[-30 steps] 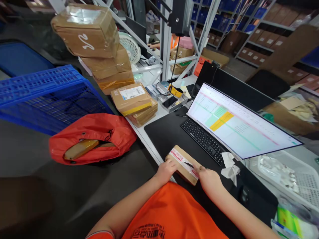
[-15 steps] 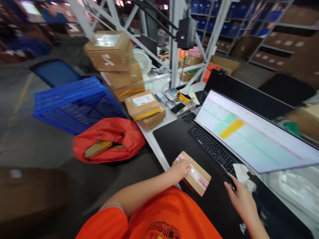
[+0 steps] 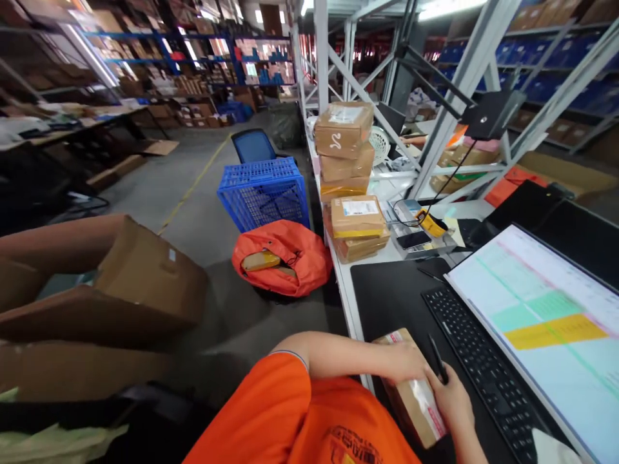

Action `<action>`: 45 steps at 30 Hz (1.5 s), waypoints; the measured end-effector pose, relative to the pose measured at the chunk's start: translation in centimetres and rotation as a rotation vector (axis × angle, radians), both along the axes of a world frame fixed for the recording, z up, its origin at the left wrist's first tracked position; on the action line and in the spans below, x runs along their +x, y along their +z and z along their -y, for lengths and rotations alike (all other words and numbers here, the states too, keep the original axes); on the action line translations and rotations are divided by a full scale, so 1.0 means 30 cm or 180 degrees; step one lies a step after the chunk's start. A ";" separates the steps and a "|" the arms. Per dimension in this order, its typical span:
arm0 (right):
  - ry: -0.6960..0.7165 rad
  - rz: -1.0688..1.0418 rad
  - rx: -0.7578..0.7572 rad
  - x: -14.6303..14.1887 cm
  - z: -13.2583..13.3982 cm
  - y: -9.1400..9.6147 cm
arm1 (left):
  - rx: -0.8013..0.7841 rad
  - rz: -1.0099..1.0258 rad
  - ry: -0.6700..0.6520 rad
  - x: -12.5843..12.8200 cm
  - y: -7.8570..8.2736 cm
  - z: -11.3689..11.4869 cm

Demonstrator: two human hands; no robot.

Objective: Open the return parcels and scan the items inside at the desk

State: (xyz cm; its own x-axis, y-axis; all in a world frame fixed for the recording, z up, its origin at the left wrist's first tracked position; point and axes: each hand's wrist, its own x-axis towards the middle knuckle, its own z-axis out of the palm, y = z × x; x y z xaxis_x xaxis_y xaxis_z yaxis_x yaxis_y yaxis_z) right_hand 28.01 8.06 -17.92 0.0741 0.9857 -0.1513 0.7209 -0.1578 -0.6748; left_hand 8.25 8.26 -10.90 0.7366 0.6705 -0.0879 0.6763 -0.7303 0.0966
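Note:
A small cardboard box [image 3: 416, 405] with clear tape and red-and-white strips lies on the black desk mat [image 3: 382, 293], close to the desk's front edge. My left hand [image 3: 409, 362] is laid across the top of the box and grips it; its fingertips are partly hidden near my other hand. In my right hand [image 3: 453, 394] a black pen [image 3: 438, 358] points up and away from me. That same hand rests against the right side of the box, fingers closed round the pen.
Beyond the mat are a keyboard [image 3: 483, 361] and a tilted monitor [image 3: 546, 309]. Taped parcels [image 3: 358, 219] are stacked at the desk's far left. Left of the desk, an orange sack [image 3: 309, 258] holds packages beside a blue crate [image 3: 264, 193]. A large open carton [image 3: 155, 277] stands on the floor.
The view has swung left. My right hand, with the pen, has come from beside the keyboard to the box. My left hand stays on the box.

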 end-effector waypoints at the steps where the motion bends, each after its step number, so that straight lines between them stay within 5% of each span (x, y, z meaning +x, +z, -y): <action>1: -0.0007 0.0075 -0.0049 -0.003 0.002 0.013 | -0.0005 0.0001 -0.0152 0.003 -0.010 -0.011; 4: -0.0068 0.0199 -0.0257 -0.015 0.002 0.058 | 0.0129 0.0122 -0.0691 -0.016 -0.037 -0.006; 9: -0.0039 0.0164 -0.0228 -0.024 0.011 0.111 | 0.0485 0.0415 -0.0952 -0.115 -0.088 0.101; 16: -0.0540 -0.0217 0.0031 -0.043 0.024 0.097 | 0.0942 0.0772 -0.1185 -0.276 -0.253 0.170; 18: -0.0619 -0.0326 0.0192 -0.046 0.031 0.099 | 0.0532 0.0691 -0.1181 -0.278 -0.230 0.167; 21: -0.0797 -0.0525 0.0540 -0.049 0.046 0.109 | -0.0175 0.0610 -0.0592 -0.221 -0.104 0.122; 23: -0.1002 -0.0643 0.0789 -0.042 0.068 0.115 | -0.0318 0.0674 -0.0064 -0.151 -0.010 0.062; 25: -0.1181 -0.0704 0.0974 -0.017 0.111 0.121 | -0.0311 0.0754 -0.0192 -0.076 0.050 -0.011; 29: -0.1147 -0.0690 0.1094 0.093 0.276 0.135 | -0.0288 0.0350 -0.1033 0.034 0.029 -0.123; 35: 0.0360 0.0973 0.1022 0.249 0.543 0.139 | 0.0364 -0.0267 -0.1516 0.079 -0.059 -0.149; 40: 0.0741 0.2206 0.1134 0.275 0.556 0.143 | 0.0216 -0.0588 -0.1839 0.092 0.010 -0.147; 45: 0.0829 0.2236 0.1385 0.289 0.495 0.180 | -0.0035 -0.0773 -0.1742 0.063 0.065 -0.130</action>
